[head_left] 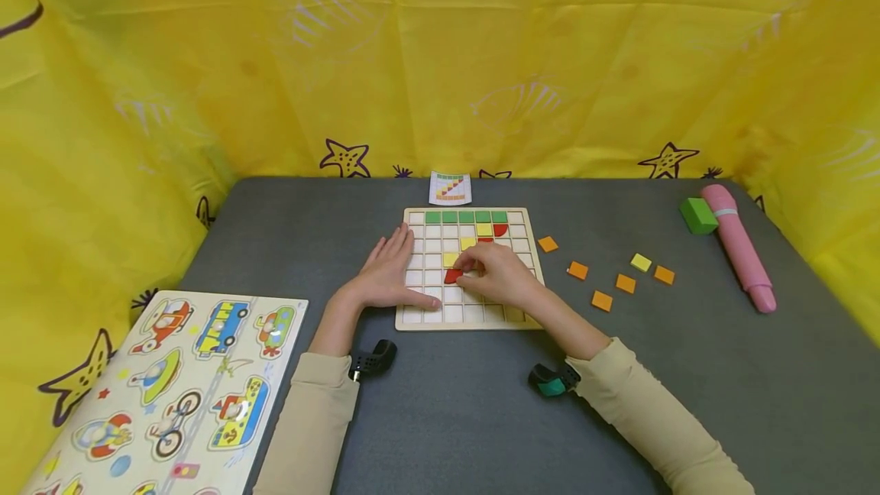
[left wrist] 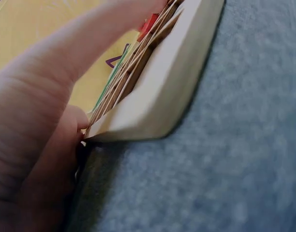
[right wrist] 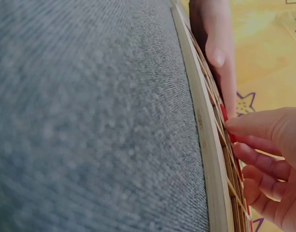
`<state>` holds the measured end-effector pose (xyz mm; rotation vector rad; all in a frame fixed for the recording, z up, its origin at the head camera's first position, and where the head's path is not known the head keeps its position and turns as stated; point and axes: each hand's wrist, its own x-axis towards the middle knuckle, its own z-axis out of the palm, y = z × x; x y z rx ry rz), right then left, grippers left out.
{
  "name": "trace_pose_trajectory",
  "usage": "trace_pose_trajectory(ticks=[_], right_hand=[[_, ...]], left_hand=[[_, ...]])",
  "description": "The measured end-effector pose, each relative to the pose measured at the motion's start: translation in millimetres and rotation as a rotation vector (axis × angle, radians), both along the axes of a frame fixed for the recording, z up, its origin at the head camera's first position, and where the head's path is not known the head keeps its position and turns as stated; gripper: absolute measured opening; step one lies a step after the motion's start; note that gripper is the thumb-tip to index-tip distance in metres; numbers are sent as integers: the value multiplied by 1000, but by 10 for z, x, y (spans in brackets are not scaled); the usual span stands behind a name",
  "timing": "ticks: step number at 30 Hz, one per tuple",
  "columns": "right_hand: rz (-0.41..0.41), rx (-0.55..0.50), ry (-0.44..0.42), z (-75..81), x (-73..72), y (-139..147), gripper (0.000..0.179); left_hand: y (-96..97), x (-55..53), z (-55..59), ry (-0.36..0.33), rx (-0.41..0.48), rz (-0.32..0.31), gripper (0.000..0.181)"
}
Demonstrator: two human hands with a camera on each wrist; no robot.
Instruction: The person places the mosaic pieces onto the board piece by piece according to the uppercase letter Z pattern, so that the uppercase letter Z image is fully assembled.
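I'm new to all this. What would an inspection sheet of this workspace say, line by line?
Surface: dark grey tabletop.
Job's things: grid board bearing green tiles, yellow tiles and red pieces; picture card behind it; five loose orange tiles and one loose yellow tile to its right.
Clutter: vehicle puzzle at left; green block and pink cylinder at far right.
Hands: left hand spread over the board's left edge; right hand pinching a red piece at the grid, hiding some cells; dark wristbands on both arms.
Cables: nothing seen.
Surroundings: yellow cloth with starfish and fish drawings.
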<state>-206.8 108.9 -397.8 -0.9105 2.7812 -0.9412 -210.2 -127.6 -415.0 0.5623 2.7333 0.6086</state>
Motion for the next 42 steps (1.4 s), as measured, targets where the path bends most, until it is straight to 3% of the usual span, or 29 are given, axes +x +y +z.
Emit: trace_pose_trajectory(ticks=[10,20,29,42], right_hand=[[3,-62,32,-39,-1,24,12],[-46,-123,2,-34,60,240,12],[-179,-112,58,19,135,871,13],[-402,95,162,84,226,2051,20]], left_hand=[[-29,57,67,-81,3,-77,143],[-43,97,87,-84,-2,-103,143],[-70,102,110,-77,1,-110,143],[-109,141,126,-101,45,-104,141]])
